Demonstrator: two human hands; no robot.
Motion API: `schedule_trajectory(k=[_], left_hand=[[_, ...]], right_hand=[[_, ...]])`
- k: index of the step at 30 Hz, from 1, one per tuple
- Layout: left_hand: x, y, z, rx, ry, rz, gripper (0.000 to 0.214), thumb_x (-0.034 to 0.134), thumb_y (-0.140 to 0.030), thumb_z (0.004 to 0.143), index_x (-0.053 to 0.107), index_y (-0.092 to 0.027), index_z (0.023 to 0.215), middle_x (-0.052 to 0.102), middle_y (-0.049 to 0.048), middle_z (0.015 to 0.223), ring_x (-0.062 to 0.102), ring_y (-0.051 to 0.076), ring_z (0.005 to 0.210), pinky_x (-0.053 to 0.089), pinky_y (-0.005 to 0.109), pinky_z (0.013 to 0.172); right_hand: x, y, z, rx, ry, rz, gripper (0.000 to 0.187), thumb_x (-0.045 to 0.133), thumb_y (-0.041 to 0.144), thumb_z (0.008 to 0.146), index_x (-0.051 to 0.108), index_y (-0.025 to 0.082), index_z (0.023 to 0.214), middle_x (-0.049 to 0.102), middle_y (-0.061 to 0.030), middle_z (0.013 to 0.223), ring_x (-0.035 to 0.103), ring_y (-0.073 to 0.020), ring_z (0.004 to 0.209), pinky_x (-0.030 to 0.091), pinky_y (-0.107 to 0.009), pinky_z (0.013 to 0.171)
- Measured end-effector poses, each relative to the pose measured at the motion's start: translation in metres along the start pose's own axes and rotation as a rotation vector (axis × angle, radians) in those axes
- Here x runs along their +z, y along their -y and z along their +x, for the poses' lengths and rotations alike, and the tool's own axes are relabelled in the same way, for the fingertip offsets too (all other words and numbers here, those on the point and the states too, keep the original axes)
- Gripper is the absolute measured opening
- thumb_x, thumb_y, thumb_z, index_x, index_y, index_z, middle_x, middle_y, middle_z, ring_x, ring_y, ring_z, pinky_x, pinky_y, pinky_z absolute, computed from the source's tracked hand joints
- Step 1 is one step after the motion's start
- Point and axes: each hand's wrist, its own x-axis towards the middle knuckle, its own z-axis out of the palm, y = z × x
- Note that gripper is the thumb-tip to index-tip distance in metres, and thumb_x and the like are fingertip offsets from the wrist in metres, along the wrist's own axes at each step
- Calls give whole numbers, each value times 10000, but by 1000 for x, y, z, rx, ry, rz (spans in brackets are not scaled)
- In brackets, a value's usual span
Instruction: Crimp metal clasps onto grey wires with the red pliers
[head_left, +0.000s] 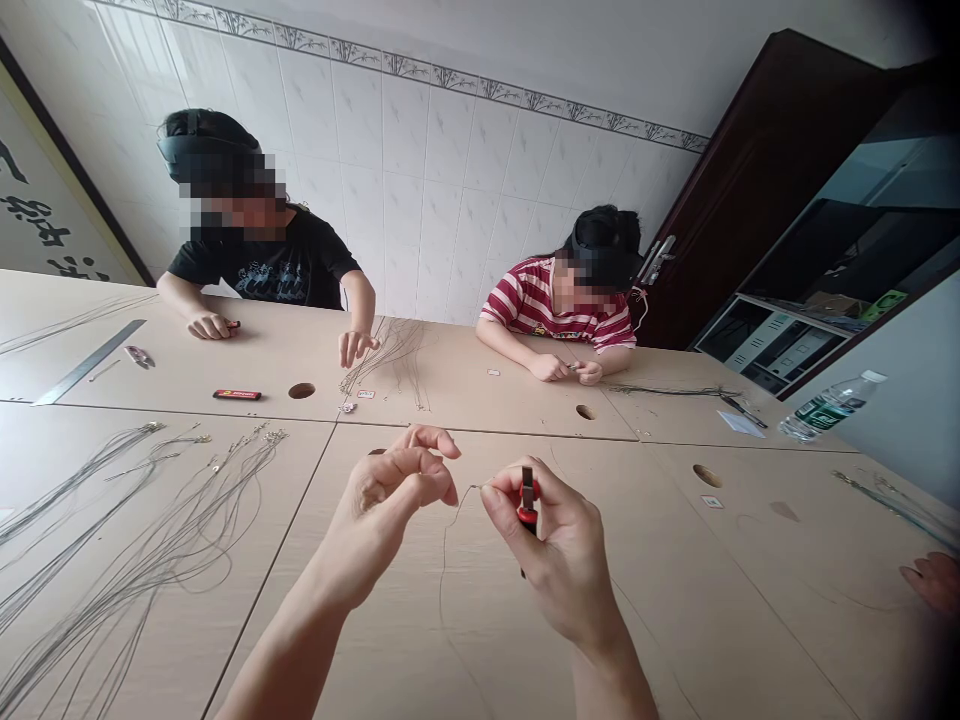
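My right hand (pixel 559 545) is closed around small pliers (pixel 528 505) with red on the handles. Between its thumb and forefinger it also pinches the end of a thin cord (pixel 442 570), where a tiny dark knot or fitting shows. From there the cord hangs down in a curve toward the table's near edge. Just left of the cord end is my left hand (pixel 397 490), its fingers bent and apart, with nothing visible in them. A gap separates the two hands, both raised above the table (pixel 375 640).
Bundles of thin cords (pixel 225 500) lie on the left. Across the table, one person (pixel 277 250) reaches toward more cords (pixel 390 355); another person (pixel 555 300) holds something small. A water bottle (pixel 829 408) lies tilted at right. Another hand (pixel 934 582) shows at the right edge.
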Motion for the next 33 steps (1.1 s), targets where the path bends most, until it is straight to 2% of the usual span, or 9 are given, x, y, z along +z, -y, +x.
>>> schedule_trajectory(k=[5, 14, 21, 33], left_hand=[[1, -2, 0, -68, 34, 6, 247, 559, -273, 848, 627, -200, 622, 539, 38, 1056, 500, 215, 1061, 391, 316, 851], [3, -1, 1, -112, 70, -38, 220, 587, -305, 865, 606, -193, 677, 501, 2, 1081, 522, 128, 846, 389, 308, 864], [2, -3, 0, -90, 46, 45, 219, 556, -270, 843, 579, -188, 642, 537, 30, 1056, 505, 186, 981, 384, 309, 842], [3, -4, 1, -106, 78, 14, 230, 566, -287, 838, 583, -176, 637, 508, 49, 1062, 488, 194, 975, 401, 325, 866]], right_hand=[[0, -1, 0, -11, 4, -13, 198, 572, 305, 933, 519, 226, 760, 479, 32, 687, 439, -131, 689, 377, -257, 670], [0, -1, -2, -48, 41, -10, 179, 558, 267, 942, 516, 231, 771, 501, 35, 714, 439, -126, 702, 379, -252, 683], [0, -2, 0, -75, 31, -28, 177, 564, 252, 939, 507, 234, 772, 499, 37, 722, 445, -126, 708, 380, -251, 689], [1, -2, 0, -106, 67, -38, 164, 560, 220, 941, 510, 237, 785, 521, 38, 742, 470, -124, 727, 391, -257, 715]])
